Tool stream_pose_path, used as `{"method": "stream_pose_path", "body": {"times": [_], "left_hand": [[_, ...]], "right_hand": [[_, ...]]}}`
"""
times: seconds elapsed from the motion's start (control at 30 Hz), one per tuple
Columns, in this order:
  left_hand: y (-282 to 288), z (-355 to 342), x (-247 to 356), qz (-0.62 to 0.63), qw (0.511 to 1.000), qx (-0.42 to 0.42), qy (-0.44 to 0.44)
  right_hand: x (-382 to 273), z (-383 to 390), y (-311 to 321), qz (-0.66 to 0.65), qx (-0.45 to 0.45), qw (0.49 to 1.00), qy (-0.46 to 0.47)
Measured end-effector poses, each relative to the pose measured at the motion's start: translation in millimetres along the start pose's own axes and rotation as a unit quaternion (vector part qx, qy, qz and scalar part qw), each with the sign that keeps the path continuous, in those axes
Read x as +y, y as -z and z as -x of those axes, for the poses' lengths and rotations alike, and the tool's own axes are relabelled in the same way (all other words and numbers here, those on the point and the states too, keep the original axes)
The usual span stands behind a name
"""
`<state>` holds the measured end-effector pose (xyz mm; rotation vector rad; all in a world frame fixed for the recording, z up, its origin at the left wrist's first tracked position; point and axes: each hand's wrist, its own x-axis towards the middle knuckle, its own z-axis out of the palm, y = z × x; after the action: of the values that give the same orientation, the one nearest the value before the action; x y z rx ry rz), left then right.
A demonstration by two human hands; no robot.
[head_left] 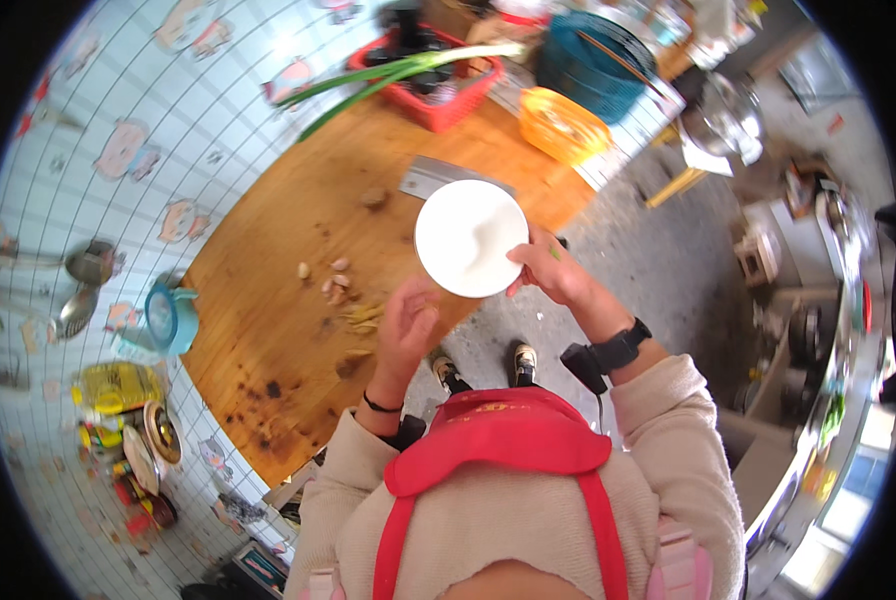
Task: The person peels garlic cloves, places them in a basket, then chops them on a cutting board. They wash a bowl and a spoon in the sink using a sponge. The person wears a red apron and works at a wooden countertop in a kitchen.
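Observation:
My right hand [540, 265] grips the rim of a white bowl [463, 230], with the thumb over its edge. Just below the bowl, my left hand [410, 318] is apart from it, fingers loosely curled and open, with nothing visible in them. Behind the bowl a flat metal cleaver blade [425, 180] lies on the wooden worktop [258, 230], partly hidden. Left of my left hand are garlic cloves [336, 285] and pale yellow scraps [363, 318]. A small brown lump [373, 198] lies farther back.
A red basket [438, 105] with long green onions [388, 70], an orange basket [563, 125] and a teal bin [588, 65] line the back. A blue container [168, 318] and condiment bottles [118, 385] stand left. Grey floor [628, 280] and kitchen units [798, 330] are right.

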<state>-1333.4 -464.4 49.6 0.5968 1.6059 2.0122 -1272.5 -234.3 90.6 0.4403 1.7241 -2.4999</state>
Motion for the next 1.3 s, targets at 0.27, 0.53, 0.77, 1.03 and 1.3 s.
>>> {"method": "stream_pose_path", "body": {"times": [0.27, 0.53, 0.77, 1.03, 1.3], "left_hand": [[-182.9, 13.6, -14.0, 0.109, 0.948, -0.243, 0.174], [-480.8, 134.0, -87.8, 0.073, 0.802, -0.505, 0.31], [-664.3, 202.0, -122.5, 0.026, 0.672, -0.627, 0.394], [-865.9, 256.9, -180.3, 0.018, 0.577, -0.699, 0.423], [-1094.2, 321.1, -225.7, 0.045, 0.46, -0.767, 0.446]], "right_hand": [[49.0, 221.2, 79.4, -0.146, 0.17, 0.971, 0.087], [116.3, 531.2, 187.3, -0.18, 0.445, 0.873, 0.084], [141.2, 674.6, 232.6, -0.213, 0.601, 0.758, 0.137], [165.2, 794.9, 344.8, -0.223, 0.683, 0.659, 0.222], [149.6, 943.3, 468.5, -0.251, 0.746, 0.608, 0.1]]}}
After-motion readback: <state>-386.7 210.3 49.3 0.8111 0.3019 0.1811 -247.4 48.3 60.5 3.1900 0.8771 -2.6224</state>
